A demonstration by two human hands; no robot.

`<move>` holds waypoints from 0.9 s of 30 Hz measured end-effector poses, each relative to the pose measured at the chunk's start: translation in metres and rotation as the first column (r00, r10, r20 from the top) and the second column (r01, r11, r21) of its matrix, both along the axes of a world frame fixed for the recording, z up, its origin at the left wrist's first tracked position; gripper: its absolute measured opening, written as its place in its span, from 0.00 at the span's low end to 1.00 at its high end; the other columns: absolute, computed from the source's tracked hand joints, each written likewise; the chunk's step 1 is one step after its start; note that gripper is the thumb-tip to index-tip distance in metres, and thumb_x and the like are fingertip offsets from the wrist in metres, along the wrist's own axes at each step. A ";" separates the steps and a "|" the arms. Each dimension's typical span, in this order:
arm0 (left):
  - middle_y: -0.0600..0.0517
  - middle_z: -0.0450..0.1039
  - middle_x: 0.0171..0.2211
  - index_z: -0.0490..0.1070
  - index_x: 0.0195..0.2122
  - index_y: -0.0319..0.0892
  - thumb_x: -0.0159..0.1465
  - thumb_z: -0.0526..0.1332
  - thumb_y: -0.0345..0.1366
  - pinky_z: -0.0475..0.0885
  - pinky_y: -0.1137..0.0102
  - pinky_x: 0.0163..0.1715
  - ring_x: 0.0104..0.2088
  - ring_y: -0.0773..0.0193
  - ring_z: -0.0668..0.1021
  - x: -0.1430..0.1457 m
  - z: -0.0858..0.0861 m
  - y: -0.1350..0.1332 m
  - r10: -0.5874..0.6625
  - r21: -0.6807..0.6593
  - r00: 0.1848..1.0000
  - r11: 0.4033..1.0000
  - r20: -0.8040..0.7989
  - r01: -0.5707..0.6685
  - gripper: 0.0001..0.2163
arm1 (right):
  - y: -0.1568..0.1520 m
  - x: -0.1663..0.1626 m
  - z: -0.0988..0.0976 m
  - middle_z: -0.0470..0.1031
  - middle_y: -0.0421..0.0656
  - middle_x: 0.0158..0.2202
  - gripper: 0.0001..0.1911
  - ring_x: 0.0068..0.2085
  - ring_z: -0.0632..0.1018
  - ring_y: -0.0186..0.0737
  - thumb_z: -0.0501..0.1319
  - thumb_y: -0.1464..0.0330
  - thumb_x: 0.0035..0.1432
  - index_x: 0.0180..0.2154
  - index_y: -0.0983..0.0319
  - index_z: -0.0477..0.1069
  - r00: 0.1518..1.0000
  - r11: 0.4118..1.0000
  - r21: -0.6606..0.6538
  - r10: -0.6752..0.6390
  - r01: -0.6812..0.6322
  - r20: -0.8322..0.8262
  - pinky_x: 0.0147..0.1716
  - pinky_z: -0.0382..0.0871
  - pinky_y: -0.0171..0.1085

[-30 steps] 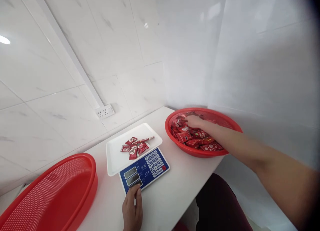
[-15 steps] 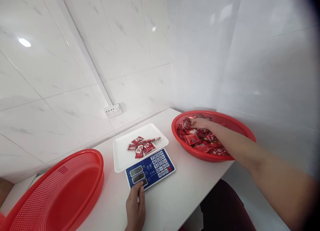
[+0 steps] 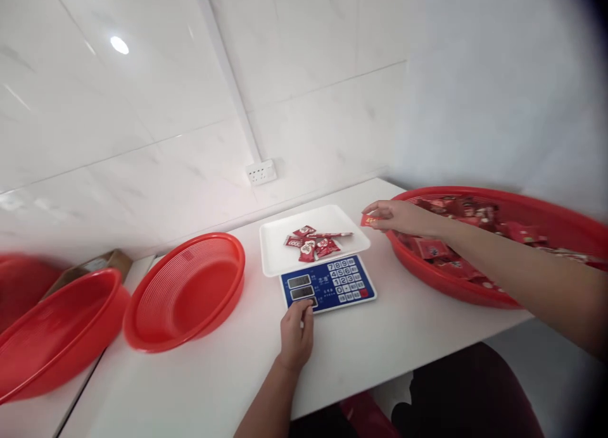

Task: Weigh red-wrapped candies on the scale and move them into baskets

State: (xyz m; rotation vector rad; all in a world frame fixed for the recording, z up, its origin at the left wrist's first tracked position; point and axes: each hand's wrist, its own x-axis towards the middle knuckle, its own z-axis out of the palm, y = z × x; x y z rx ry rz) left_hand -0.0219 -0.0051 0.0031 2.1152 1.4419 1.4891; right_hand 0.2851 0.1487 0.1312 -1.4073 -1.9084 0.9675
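Candy-weighing workroom: scale, baskets

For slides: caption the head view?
Right hand holds a red candy between basket and scale tray; left hand touches the scale.

The scale sits on the table straight before me, with the tray on its back half and a few packets on the tray. My left hand lies in front of the scale, fingertips on its near edge. To the right stands a basket with a pile of packets in it. My right hand, pinching a single packet, is between that basket and the tray. Left of the scale stands a second basket, a third basket farther left, and a box behind that. A socket is on the wall behind the tray.
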 end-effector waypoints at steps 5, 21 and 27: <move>0.48 0.75 0.31 0.71 0.39 0.41 0.66 0.52 0.34 0.73 0.72 0.31 0.30 0.66 0.77 -0.005 -0.001 -0.001 0.042 0.003 0.997 0.999 0.058 -0.042 0.09 | -0.008 -0.071 0.001 0.70 0.45 0.55 0.25 0.51 0.74 0.43 0.58 0.66 0.53 0.54 0.59 0.66 0.998 0.991 0.127 0.047 -0.040 -0.047 0.51 0.69 0.43; 0.46 0.61 0.49 0.56 0.54 0.49 0.69 0.48 0.43 0.71 0.70 0.30 0.32 0.70 0.73 -0.018 0.013 0.004 0.239 -0.136 0.654 0.969 0.718 -0.205 0.14 | -0.144 -0.052 -0.133 0.67 0.40 0.19 0.22 0.23 0.71 0.38 0.51 0.47 0.50 0.27 0.59 0.68 0.911 0.910 0.042 -0.409 0.411 -0.058 0.28 0.67 0.37; 0.45 0.60 0.50 0.53 0.54 0.49 0.69 0.44 0.43 0.71 0.71 0.30 0.32 0.70 0.73 -0.018 0.017 0.003 0.279 -0.172 0.674 0.960 0.684 -0.222 0.14 | -0.141 -0.051 -0.142 0.68 0.41 0.21 0.21 0.26 0.70 0.38 0.50 0.49 0.52 0.30 0.59 0.68 0.924 0.924 -0.035 -0.382 0.381 -0.004 0.31 0.65 0.37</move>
